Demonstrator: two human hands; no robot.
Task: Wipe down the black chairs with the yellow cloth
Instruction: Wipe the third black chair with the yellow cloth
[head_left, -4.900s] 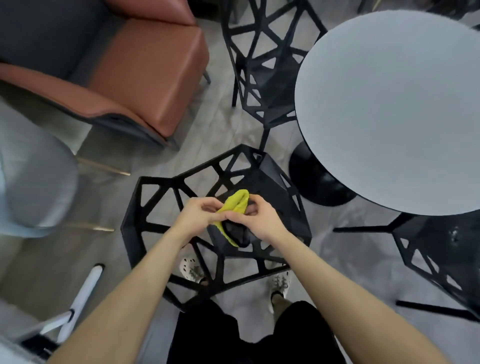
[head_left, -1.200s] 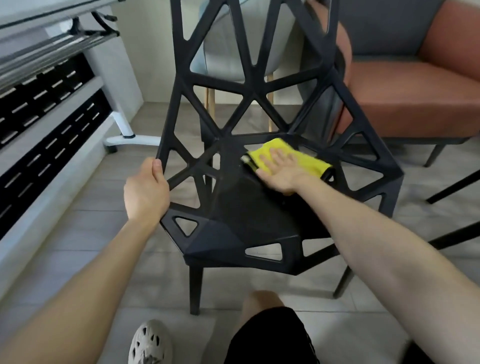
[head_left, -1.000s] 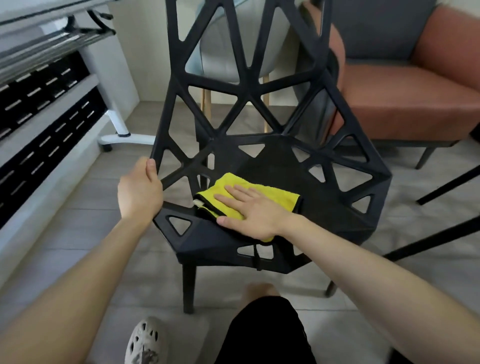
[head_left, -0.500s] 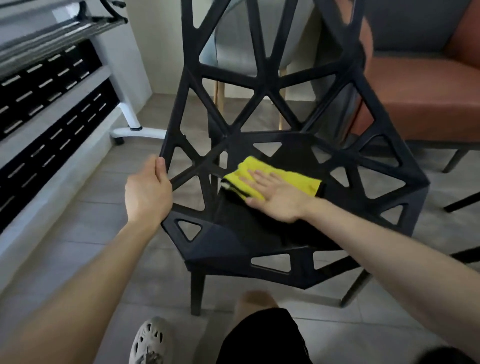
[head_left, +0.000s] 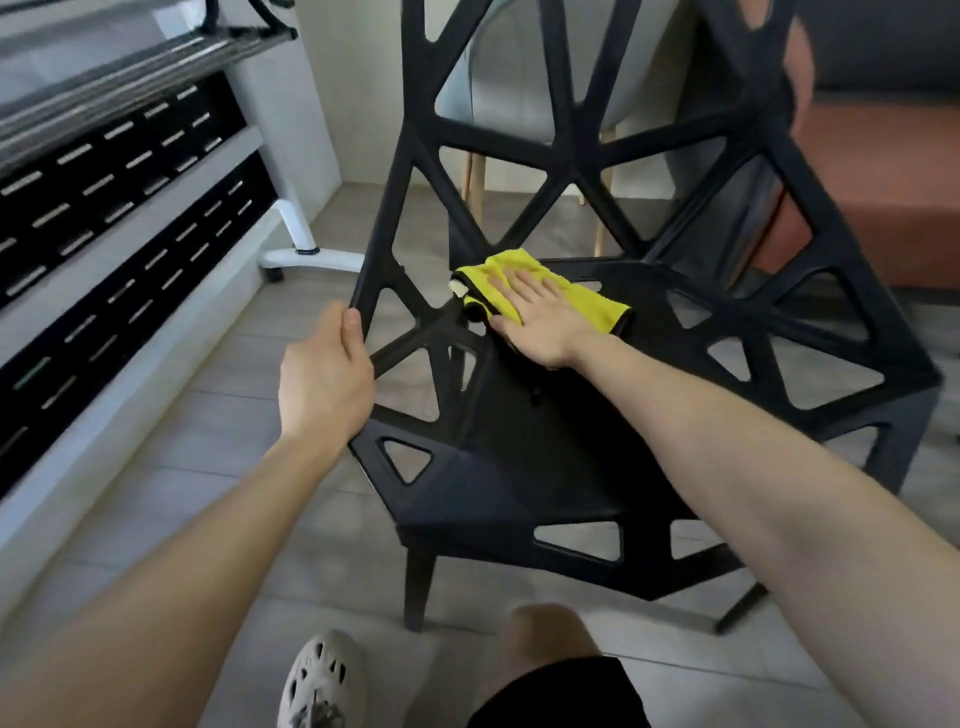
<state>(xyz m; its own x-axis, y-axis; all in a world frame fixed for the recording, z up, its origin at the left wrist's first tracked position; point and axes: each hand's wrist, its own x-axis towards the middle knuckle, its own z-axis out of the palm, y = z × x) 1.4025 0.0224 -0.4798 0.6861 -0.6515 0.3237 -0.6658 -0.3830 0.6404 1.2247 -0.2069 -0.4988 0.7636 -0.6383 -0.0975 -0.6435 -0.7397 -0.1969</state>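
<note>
A black chair (head_left: 524, 467) with a lattice of triangular openings stands right in front of me, its back rising at the far side. The folded yellow cloth (head_left: 597, 304) lies on the far left part of the seat, close to the backrest. My right hand (head_left: 540, 325) presses flat on the cloth with fingers spread. My left hand (head_left: 324, 384) grips the chair's left side strut near the seat edge.
A white and black slatted unit (head_left: 119, 249) with a white wheeled foot (head_left: 306, 254) runs along the left. A brown upholstered seat (head_left: 883, 208) stands behind right, and a pale chair with wooden legs (head_left: 519, 78) behind the backrest. My shoe (head_left: 319, 680) is below on the tiled floor.
My right hand slid the cloth from the seat's front left back up toward the backrest. My left hand kept its grip on the chair's left strut.
</note>
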